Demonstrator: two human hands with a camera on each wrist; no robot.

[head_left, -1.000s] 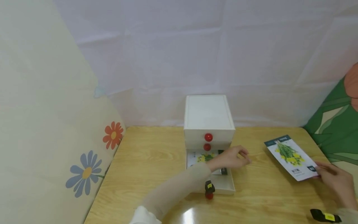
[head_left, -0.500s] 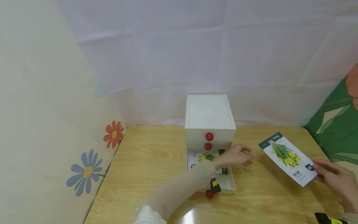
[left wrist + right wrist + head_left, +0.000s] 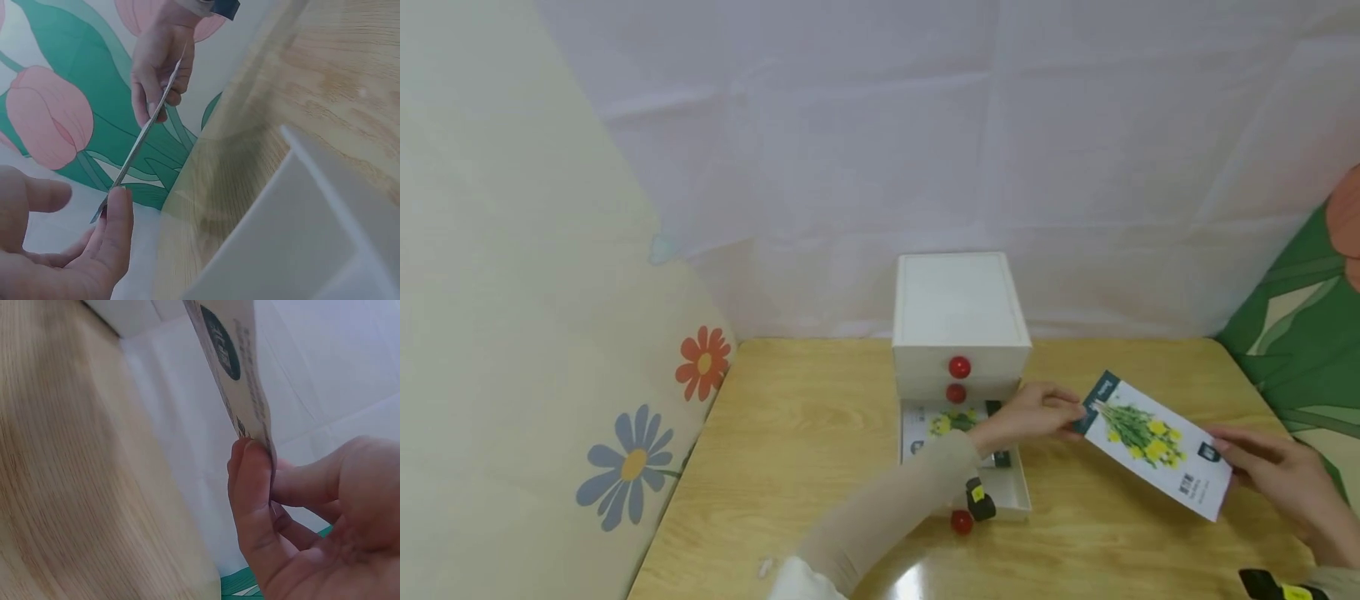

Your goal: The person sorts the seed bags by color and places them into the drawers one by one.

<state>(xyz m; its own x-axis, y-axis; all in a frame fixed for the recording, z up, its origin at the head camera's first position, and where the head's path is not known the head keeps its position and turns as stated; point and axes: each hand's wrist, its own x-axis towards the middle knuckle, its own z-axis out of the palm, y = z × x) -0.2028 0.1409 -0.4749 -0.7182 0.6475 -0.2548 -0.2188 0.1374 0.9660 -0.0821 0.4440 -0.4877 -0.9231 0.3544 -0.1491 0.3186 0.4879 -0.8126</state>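
A white seed packet (image 3: 1150, 442) with a dark green band and printed yellow flowers is held tilted above the right side of the table. My right hand (image 3: 1285, 479) pinches its lower right end between thumb and fingers, as the right wrist view (image 3: 300, 506) also shows. At the banded end is my left hand (image 3: 1033, 412), fingers touching the packet; in the left wrist view its thumb (image 3: 50, 195) stands apart from it. Behind my left forearm, a similar packet (image 3: 936, 421) lies in the pulled-out bottom drawer (image 3: 1003, 492), partly covered by the wrist.
The drawer belongs to a small white cabinet (image 3: 962, 300) with red knobs (image 3: 959, 367), standing at the back of the wooden table (image 3: 805, 433). A pale cloth (image 3: 850, 167) hangs behind, and flower-printed panels flank both sides.
My right hand has brought the seed packet leftward and turned it, so its banded end now meets my left fingers. The left hand has shifted slightly right; cabinet and drawer stay put.
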